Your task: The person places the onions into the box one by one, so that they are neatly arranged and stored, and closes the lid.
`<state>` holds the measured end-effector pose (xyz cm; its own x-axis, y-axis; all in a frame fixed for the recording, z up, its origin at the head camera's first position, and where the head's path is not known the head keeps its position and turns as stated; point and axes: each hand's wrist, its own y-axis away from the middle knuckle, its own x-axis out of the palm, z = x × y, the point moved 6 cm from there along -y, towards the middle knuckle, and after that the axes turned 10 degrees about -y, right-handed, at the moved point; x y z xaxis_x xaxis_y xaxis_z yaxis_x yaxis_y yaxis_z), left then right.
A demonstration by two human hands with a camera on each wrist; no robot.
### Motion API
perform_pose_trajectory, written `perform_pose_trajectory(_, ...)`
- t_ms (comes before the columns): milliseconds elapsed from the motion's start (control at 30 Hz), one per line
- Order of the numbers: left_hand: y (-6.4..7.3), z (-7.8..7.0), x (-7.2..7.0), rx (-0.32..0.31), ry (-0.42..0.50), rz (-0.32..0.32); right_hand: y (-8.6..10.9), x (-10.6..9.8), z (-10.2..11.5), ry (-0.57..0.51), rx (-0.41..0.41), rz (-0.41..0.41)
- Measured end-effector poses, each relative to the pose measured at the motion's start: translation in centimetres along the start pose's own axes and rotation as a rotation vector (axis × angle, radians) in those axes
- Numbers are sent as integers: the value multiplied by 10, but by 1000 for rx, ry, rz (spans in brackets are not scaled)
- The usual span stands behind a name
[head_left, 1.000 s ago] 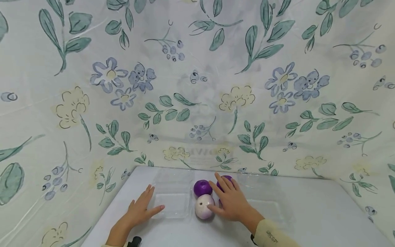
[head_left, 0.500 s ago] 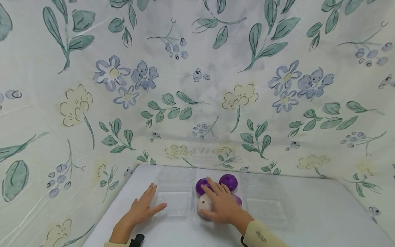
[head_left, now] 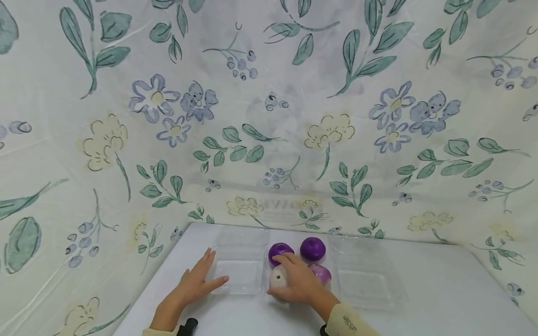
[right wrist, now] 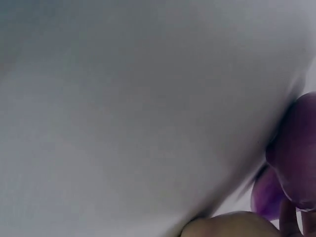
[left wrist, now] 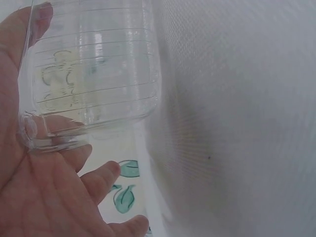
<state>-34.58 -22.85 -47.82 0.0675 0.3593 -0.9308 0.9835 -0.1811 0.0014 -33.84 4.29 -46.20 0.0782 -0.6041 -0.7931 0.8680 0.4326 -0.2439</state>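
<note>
Right hand grips a pale onion, seemingly at pickup; a steady lift should suit. Left hand lies spread beside a clear box.

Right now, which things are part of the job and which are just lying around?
Seems part of the job:
pale ball, with the right hand around it
left clear container, by the left hand
two dark purple balls and pinkish-purple ball, clustered close by

Probably just there:
right clear container, no hand on it
white table
flowery backdrop
</note>
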Motion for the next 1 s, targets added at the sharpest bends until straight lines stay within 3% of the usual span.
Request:
perform_pose_trajectory(433, 0, -2, -1, -5, 1, -2, 2, 16, -5, -132, 58, 90)
perform_pose_trajectory(800, 0, 0, 0, -6, 5, -7, -1, 15, -3, -215, 66, 178)
perform_pose_trajectory(1000, 1, 1, 1, -9, 15, -5, -1, 18, -7, -258, 109, 219)
